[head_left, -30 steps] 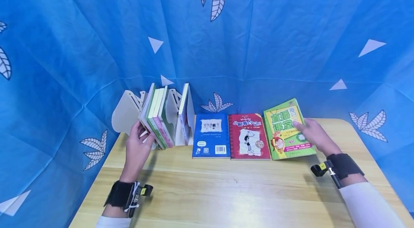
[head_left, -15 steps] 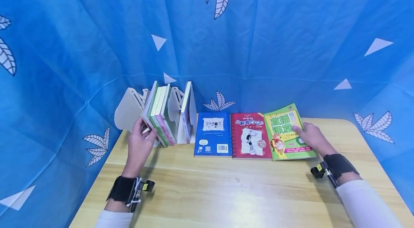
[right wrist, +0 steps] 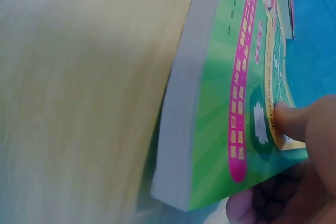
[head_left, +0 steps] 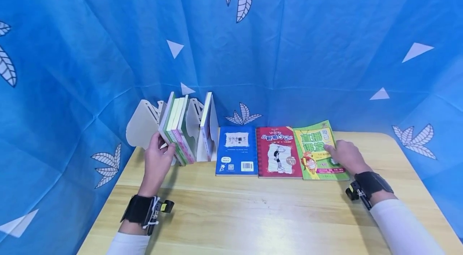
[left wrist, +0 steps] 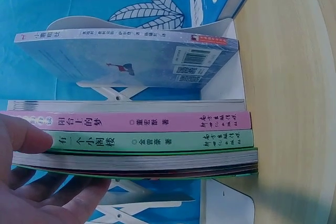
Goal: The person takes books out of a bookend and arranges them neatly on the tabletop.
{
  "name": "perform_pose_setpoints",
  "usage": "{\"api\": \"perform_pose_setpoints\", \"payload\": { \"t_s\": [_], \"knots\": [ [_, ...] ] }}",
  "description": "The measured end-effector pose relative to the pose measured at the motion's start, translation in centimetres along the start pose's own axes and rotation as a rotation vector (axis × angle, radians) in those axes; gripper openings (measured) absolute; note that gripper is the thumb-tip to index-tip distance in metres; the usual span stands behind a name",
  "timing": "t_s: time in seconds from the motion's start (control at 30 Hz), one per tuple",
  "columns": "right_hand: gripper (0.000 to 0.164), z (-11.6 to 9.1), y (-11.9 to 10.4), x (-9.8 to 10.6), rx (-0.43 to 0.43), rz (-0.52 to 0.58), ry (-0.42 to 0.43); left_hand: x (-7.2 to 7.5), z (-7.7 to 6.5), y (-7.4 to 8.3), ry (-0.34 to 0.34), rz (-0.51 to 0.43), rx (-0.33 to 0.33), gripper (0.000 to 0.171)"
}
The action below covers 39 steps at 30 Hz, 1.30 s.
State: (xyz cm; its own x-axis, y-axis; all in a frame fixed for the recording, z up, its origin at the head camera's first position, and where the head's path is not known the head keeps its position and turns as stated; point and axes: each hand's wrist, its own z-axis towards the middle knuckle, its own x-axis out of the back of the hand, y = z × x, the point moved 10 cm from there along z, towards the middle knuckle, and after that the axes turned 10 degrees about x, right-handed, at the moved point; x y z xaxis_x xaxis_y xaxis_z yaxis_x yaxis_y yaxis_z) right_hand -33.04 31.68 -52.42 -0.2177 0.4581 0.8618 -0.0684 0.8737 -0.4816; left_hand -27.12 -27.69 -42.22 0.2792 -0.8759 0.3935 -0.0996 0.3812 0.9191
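Note:
In the head view, my left hand [head_left: 158,164] grips a group of upright books [head_left: 178,134] in a white bookend rack. The left wrist view shows its thumb against a green-spined book [left wrist: 121,141] and its fingers along the outer cover of the lowest book [left wrist: 152,159], pages facing out. A pink-spined book [left wrist: 173,121] stands beside them. My right hand [head_left: 348,158] pinches the right edge of a green book [head_left: 314,146], cover up. Its thumb lies on the cover and the fingers are tucked beneath, and the book [right wrist: 218,129] tilts against the table in the right wrist view.
A red book [head_left: 279,154] and a blue book [head_left: 236,150] lie left of the green one in a row. One book [head_left: 206,126] stands apart in the rack, between white dividers [head_left: 142,124]. Blue cloth [head_left: 307,46] hangs behind the wooden table [head_left: 231,215].
The green book has shifted slightly left and come down flatter beside the red book, with my right hand moving along. My left hand stays at the upright books.

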Motion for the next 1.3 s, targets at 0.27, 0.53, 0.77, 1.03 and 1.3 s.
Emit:
{"api": "perform_pose_setpoints", "payload": {
  "t_s": [0.27, 0.53, 0.77, 1.03, 1.3],
  "knots": [
    [0.044, -0.5, -0.6, 0.4, 0.013, -0.058, 0.034, 0.1, 0.2, -0.1, 0.010, -0.003, 0.016, 0.052],
    [0.036, -0.8, -0.6, 0.5, 0.033, -0.032, 0.080, 0.4, 0.6, 0.2, 0.063, 0.030, -0.016, 0.053],
    [0.037, -1.2, -0.6, 0.4, 0.029, -0.017, 0.089, 0.5, 0.6, 0.1, 0.116, 0.105, -0.073, 0.053],
    [0.062, -2.4, -2.6, 2.3, 0.104, -0.045, 0.212, 0.7, 0.5, 0.0, 0.181, 0.128, -0.086, 0.049],
    [0.064, -4.1, -5.1, 4.1, 0.149, -0.026, 0.305, 0.9, 0.0, -0.2, 0.198, 0.090, -0.073, 0.051]
  ]
}}
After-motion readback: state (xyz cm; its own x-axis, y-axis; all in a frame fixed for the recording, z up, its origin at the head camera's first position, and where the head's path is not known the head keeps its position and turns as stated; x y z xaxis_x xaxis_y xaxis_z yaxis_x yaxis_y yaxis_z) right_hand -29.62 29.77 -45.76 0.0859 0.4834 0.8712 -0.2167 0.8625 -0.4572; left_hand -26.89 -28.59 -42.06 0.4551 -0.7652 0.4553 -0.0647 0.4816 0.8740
